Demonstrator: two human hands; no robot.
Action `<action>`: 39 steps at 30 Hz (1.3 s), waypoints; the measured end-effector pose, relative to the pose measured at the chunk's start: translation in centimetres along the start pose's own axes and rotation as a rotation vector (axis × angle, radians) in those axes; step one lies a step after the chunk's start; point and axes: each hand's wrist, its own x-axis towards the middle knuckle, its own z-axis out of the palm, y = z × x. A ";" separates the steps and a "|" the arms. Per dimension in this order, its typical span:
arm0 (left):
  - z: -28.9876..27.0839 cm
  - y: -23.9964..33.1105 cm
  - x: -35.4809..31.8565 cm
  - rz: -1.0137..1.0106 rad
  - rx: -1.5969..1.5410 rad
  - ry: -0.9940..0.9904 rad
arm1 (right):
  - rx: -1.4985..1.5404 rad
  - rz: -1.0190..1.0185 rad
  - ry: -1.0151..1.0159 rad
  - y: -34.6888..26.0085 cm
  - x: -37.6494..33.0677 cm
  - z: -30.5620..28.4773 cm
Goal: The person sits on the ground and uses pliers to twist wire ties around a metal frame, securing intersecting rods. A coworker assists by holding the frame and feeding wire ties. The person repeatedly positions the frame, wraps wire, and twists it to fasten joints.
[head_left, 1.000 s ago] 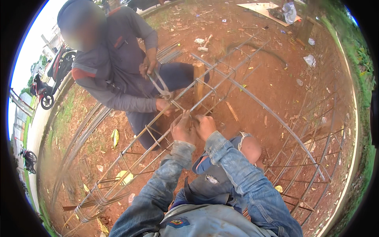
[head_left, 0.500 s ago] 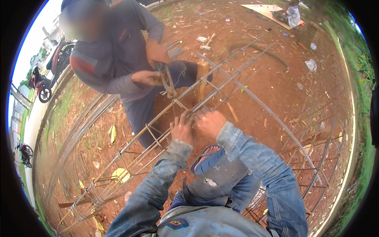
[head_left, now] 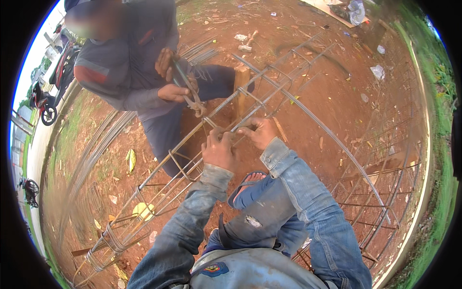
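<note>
A long rebar cage [head_left: 169, 155], built of steel bars with square stirrups, runs diagonally from lower left to upper right ahead of me. My left hand [head_left: 219, 151] is closed round the near bar at the middle of the cage. Just right of it, the thumb and fingers of my right hand [head_left: 260, 133] pinch together at the same bar; what is between them is too small to make out. Across the cage, a kneeling co-worker holds green-handled pincers [head_left: 195, 105] in both hands, their jaws at the far bar near my left hand.
A wooden post [head_left: 242, 98] stands by the cage beside the co-worker's knee. One loose bar [head_left: 332, 137] crosses the cage and curves down right. Another mesh of bars [head_left: 380, 212] lies at lower right. Bundled rods [head_left: 103, 144] rest at left, and a hammer [head_left: 248, 42] lies beyond.
My right hand has moved slightly away from my left, its fingers now pinched. The co-worker's upper hand has shifted left and the pincers' handles have spread. The view has shifted a little.
</note>
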 end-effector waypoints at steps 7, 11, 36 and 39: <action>0.0 -0.9 0.0 -0.015 -0.282 0.167 | 0.078 0.019 0.079 0.2 -0.1 0.5; -0.6 -0.7 0.4 -0.115 -0.334 0.130 | -0.003 0.029 0.064 -1.0 0.5 0.5; -0.5 -0.8 0.3 -0.183 -0.334 0.136 | -0.132 0.055 0.236 -6.2 -6.6 4.2; -0.2 0.0 1.2 -0.150 -0.356 0.141 | -0.007 0.210 0.161 -5.8 -6.7 3.0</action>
